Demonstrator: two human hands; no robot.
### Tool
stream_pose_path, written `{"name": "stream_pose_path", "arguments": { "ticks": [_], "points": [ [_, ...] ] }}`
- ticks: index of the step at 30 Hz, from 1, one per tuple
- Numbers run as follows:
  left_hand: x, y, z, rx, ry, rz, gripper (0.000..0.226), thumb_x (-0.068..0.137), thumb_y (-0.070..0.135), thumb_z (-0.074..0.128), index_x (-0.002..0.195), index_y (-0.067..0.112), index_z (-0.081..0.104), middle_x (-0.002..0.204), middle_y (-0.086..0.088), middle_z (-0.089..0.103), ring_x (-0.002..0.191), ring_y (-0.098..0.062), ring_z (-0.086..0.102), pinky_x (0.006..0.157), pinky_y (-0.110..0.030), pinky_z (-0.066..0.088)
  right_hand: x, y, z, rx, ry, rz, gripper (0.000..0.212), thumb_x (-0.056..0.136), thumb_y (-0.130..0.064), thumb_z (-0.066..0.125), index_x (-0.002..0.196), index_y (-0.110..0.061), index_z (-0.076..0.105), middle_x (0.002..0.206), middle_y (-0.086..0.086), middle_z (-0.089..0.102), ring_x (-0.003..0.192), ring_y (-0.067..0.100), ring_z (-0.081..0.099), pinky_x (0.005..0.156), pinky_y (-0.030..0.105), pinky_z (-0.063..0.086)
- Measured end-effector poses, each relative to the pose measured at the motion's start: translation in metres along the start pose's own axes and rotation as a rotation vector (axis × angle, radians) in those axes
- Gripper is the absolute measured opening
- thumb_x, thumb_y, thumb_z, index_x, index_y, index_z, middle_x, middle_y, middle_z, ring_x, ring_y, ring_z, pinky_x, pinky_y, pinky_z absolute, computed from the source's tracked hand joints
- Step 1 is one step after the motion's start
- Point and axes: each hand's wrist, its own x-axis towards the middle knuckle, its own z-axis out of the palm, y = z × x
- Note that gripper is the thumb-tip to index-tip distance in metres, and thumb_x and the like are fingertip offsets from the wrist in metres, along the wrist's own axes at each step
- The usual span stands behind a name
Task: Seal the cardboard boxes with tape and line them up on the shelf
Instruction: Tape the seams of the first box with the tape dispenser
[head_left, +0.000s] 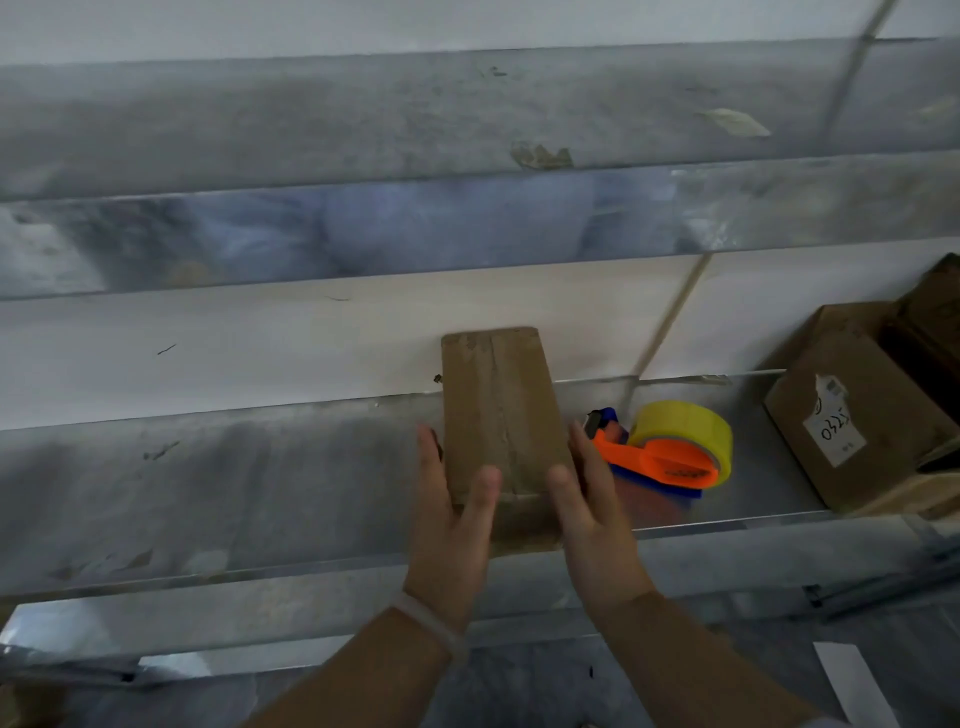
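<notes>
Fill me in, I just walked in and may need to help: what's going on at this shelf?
A person has a narrow cardboard box between both hands at the metal shelf. The left hand and right hand lie flat against its sides, thumbs over the top. Tape runs along the box's top, so it looks sealed. An orange tape dispenser with a yellow roll lies just right of it, and a labelled box stands at the far right.

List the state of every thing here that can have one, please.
Narrow box: taped shut, on the shelf.
Left hand: open, flat against the box's left side.
Right hand: open, flat against its right side.
Tape dispenser: lying on the shelf, unheld.
Labelled box: on the shelf, label torn.
</notes>
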Motion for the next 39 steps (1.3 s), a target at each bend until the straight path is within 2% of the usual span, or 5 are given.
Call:
{"name": "stream_pose_path", "arguments": {
  "ticks": [3, 18, 22, 29, 39],
  "points": [
    [0.006, -0.004, 0.010, 0.027, 0.077, -0.042, 0.082, 0.078, 0.055, 0.063, 0.147, 0.030, 0.028, 0.131, 0.010, 0.054, 0.115, -0.005, 0.057, 0.091, -0.031, 0.054, 0.003, 0.004, 0.019, -0.040, 0.128, 0.002, 0.060, 0.084, -0.046, 0.067, 0.138, -0.041, 0.041, 0.113, -0.031, 0.060, 0.104, -0.013, 0.057, 0.075, 0.005, 0.049],
    [0.005, -0.001, 0.009, -0.007, 0.159, -0.176, 0.061, 0.089, 0.056, 0.022, 0.145, 0.035, 0.032, 0.133, 0.018, 0.044, 0.111, 0.013, 0.045, 0.073, 0.008, 0.034, 0.003, 0.001, 0.023, 0.006, 0.229, 0.032, 0.049, 0.098, -0.045, 0.035, 0.143, -0.029, 0.042, 0.139, -0.017, 0.050, 0.128, -0.004, 0.044, 0.108, 0.025, 0.039],
    [0.002, 0.002, -0.004, -0.114, -0.018, -0.165, 0.041, 0.092, 0.057, 0.024, 0.131, 0.055, 0.039, 0.126, 0.028, 0.054, 0.109, 0.015, 0.053, 0.080, -0.004, 0.045, 0.000, -0.010, 0.010, -0.103, 0.118, 0.042, 0.051, 0.091, -0.052, 0.048, 0.139, -0.039, 0.044, 0.113, -0.044, 0.054, 0.104, -0.028, 0.046, 0.075, -0.004, 0.040],
    [0.035, 0.010, -0.053, 0.231, 0.199, -0.047, 0.059, 0.091, 0.044, 0.052, 0.145, 0.029, 0.033, 0.146, 0.005, 0.037, 0.135, -0.013, 0.034, 0.113, -0.038, 0.031, 0.001, -0.021, -0.035, -0.190, 0.013, 0.115, 0.037, 0.092, -0.023, 0.058, 0.091, -0.059, 0.068, 0.100, -0.036, 0.066, 0.092, -0.019, 0.058, 0.072, 0.010, 0.044],
    [0.052, 0.011, -0.089, 0.247, 0.200, -0.205, 0.023, 0.092, 0.034, 0.059, 0.113, 0.028, 0.066, 0.108, 0.011, 0.065, 0.103, -0.014, 0.060, 0.092, -0.035, 0.049, 0.029, -0.039, -0.021, -0.281, 0.204, 0.058, 0.052, 0.083, -0.030, 0.072, 0.131, -0.021, 0.053, 0.122, -0.003, 0.059, 0.110, 0.011, 0.057, 0.094, 0.027, 0.045]
  ]
}}
